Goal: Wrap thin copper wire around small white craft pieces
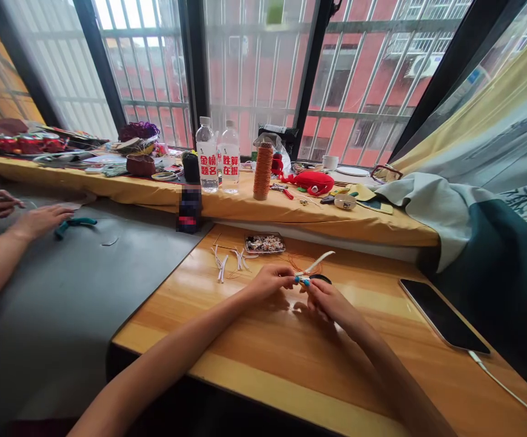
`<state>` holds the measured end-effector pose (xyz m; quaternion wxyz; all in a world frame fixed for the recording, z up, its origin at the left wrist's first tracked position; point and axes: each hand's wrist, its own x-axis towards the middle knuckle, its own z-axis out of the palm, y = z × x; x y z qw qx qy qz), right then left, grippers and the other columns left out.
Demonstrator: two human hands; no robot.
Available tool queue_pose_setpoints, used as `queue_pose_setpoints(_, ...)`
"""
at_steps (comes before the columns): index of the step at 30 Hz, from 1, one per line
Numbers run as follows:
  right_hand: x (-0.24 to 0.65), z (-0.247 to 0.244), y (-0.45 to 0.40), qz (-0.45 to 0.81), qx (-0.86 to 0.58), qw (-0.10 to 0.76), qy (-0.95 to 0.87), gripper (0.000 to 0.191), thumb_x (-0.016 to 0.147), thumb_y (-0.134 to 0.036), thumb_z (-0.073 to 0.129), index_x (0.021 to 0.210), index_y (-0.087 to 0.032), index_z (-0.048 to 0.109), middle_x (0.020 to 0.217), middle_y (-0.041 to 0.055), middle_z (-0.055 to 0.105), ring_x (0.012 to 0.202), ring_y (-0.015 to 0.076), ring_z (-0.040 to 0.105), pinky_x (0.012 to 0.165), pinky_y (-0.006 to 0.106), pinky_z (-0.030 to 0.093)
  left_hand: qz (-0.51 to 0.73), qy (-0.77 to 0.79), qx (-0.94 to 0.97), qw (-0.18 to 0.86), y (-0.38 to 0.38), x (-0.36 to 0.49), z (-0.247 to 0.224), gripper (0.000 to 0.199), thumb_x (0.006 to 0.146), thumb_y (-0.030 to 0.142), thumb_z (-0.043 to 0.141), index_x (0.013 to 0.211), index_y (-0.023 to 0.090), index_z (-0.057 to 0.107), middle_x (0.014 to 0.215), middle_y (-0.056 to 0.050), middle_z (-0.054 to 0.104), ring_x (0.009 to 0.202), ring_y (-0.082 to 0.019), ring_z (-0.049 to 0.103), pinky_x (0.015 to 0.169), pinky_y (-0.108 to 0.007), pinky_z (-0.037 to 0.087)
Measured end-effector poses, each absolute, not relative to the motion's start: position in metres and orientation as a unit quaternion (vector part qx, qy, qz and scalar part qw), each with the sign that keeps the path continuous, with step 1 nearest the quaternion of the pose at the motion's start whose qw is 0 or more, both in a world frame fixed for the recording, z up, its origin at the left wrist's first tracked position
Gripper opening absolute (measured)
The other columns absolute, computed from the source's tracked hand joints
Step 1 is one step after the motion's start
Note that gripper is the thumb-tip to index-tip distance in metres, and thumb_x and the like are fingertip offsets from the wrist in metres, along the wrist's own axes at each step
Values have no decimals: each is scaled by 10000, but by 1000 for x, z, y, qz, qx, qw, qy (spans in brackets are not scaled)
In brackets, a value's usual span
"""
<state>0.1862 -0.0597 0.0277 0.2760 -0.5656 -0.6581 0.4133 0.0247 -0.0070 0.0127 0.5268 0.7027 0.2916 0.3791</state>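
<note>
Above the wooden desk (263,358), my left hand (270,282) and my right hand (329,297) meet with thumbs and fingers pinched together. Small bright blue spots (307,282) show at the fingertips of both hands; what they are is too small to tell. Whatever is pinched between the hands is tiny and mostly hidden. Just behind them lie a cream strip (321,261), some thin orange thread (296,262) and a dark round object (321,278), partly covered by my right hand. White strips (220,267) lie to the left of my left hand.
A clear tray of small shell-like pieces (265,243) stands behind my hands. A phone (443,315) with a cable lies right. On the yellow-covered ledge stand bottles (207,161) and an orange thread spool (262,172). At left, another person's hands (40,221) are near teal-handled pliers (76,226).
</note>
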Motion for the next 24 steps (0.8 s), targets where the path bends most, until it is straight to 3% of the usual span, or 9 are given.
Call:
queue_pose_setpoints(2, 183, 26, -61, 221, -578, 297, -727, 274, 771, -418, 384, 882, -184, 472, 718, 34, 576, 552, 123, 517, 441, 216, 344, 405, 309, 655, 558, -6, 26, 13, 216, 636, 329, 560, 627, 114, 580, 540, 17, 512, 541, -82, 463, 557, -199, 354)
queue_pose_setpoints(4, 181, 26, -63, 49, -554, 284, -781, 212, 779, -310, 411, 943, -200, 486, 916, 61, 584, 742, 160, 553, 535, 227, 375, 425, 320, 619, 578, -5, 28, 14, 231, 609, 341, 577, 599, 110, 568, 515, 20, 502, 518, -77, 455, 552, -203, 355)
queue_pose_setpoints(8, 183, 29, -66, -104, -520, 189, -826, 256, 807, -219, 347, 1002, -193, 510, 938, 73, 600, 748, 149, 560, 519, 201, 352, 404, 329, 570, 635, -3, 30, 12, 281, 548, 374, 621, 602, 106, 556, 529, 16, 516, 497, -65, 447, 532, -200, 348)
queue_pose_setpoints(12, 187, 31, -66, -170, -518, 131, -828, 301, 769, -152, 382, 1036, -195, 516, 893, 65, 619, 722, 145, 554, 512, 203, 320, 385, 323, 556, 662, -3, 30, 10, 294, 521, 365, 648, 636, 106, 570, 574, 10, 534, 507, -56, 440, 517, -189, 333)
queue_pose_setpoints(16, 186, 32, -66, -190, -533, 134, -814, 277, 752, -113, 399, 958, -198, 563, 799, 47, 631, 686, 145, 549, 524, 219, 295, 383, 324, 548, 669, -5, 30, 11, 310, 498, 361, 661, 650, 107, 572, 582, 13, 536, 520, -61, 445, 528, -194, 341)
queue_pose_setpoints(24, 182, 32, -66, -90, -559, 196, -801, 292, 735, -304, 475, 1005, -225, 554, 952, 47, 596, 742, 160, 556, 538, 220, 344, 412, 319, 572, 634, -7, 31, 14, 319, 519, 394, 650, 586, 107, 528, 516, 29, 501, 502, -68, 446, 532, -201, 347)
